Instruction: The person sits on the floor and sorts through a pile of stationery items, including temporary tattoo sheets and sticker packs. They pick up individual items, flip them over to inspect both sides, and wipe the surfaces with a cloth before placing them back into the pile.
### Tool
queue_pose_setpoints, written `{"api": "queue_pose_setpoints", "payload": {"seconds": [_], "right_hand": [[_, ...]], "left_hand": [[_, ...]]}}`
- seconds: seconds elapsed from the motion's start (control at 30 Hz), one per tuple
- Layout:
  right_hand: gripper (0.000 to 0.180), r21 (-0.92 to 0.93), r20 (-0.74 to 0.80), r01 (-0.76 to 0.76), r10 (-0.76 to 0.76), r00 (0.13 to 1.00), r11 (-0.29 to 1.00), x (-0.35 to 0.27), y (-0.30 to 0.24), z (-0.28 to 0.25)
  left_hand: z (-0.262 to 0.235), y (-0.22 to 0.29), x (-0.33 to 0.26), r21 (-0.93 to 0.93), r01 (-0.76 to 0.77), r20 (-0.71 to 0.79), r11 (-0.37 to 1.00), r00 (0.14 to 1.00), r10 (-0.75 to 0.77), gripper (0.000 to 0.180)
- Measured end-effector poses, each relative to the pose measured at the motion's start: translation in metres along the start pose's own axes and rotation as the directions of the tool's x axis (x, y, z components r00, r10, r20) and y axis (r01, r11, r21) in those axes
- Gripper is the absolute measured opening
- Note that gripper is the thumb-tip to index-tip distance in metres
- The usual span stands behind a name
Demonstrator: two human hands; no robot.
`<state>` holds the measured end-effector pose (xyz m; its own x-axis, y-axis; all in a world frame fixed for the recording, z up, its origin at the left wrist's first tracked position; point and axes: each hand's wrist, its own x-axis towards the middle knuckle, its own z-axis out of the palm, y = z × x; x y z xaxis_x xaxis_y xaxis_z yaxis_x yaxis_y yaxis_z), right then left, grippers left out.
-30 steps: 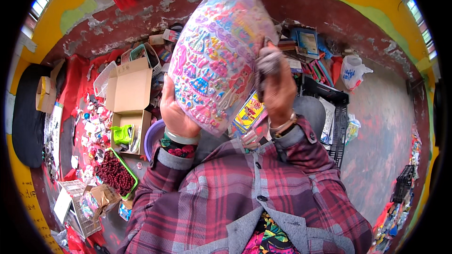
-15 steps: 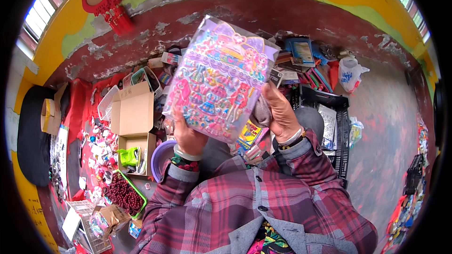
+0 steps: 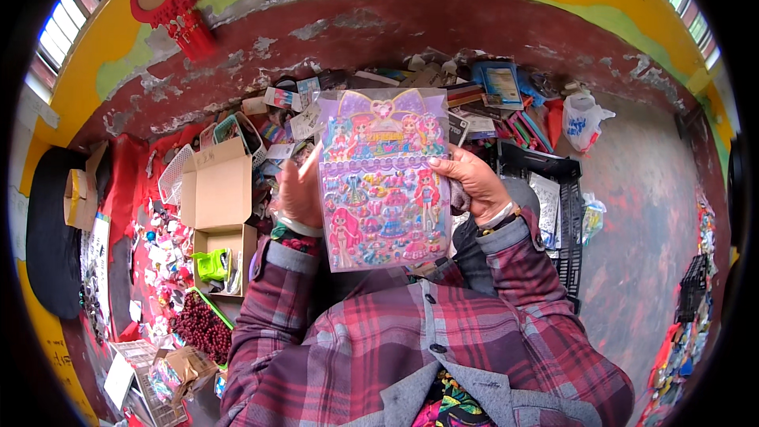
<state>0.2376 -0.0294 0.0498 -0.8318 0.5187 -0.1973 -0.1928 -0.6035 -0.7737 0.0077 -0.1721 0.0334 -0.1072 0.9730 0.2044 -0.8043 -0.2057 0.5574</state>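
Note:
A clear-wrapped sticker sheet (image 3: 385,190) stands upright in front of my chest, printed in purple and pink with cartoon doll figures and small dresses. My right hand (image 3: 477,182) grips its right edge, the thumb lying on the front and the other fingers behind. At the left edge is my left hand (image 3: 300,194), its thumb lifted off the sheet and its fingers stretched out, partly hidden behind the wrapper. A greyish cloth-like thing (image 3: 458,199) shows just below my right hand, mostly covered.
To the left are an open cardboard box (image 3: 217,253) with a bright green item inside, dark red beads (image 3: 199,328) in a green-rimmed tray and a white basket (image 3: 172,178). A black crate (image 3: 565,190) and a white plastic bag (image 3: 583,121) lie right. Piled goods line the wall.
The sticker sheet has come down and turned from tilted to nearly straight. My left thumb has left its front, and that hand has moved up along the left edge.

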Motion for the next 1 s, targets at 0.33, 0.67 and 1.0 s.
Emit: {"api": "queue_pose_setpoints", "payload": {"seconds": [0.33,0.67,1.0], "right_hand": [[0.036,-0.291,-0.338,0.469,-0.549,0.764,0.834,0.008,-0.008,-0.038],[0.059,-0.792,0.604,0.468,-0.387,0.697,-0.392,0.010,0.044,0.070],[0.056,-0.873,0.479,0.406,-0.633,0.608,-0.271,0.033,0.015,0.052]], "left_hand": [[0.020,-0.017,0.003,-0.265,0.079,-0.178,0.961,0.975,-0.130,0.047],[0.024,-0.047,0.008,-0.423,-0.012,-0.048,0.906,0.999,-0.010,0.066],[0.041,-0.049,0.000,-0.147,0.093,-0.016,0.985,0.995,-0.096,0.056]]}}
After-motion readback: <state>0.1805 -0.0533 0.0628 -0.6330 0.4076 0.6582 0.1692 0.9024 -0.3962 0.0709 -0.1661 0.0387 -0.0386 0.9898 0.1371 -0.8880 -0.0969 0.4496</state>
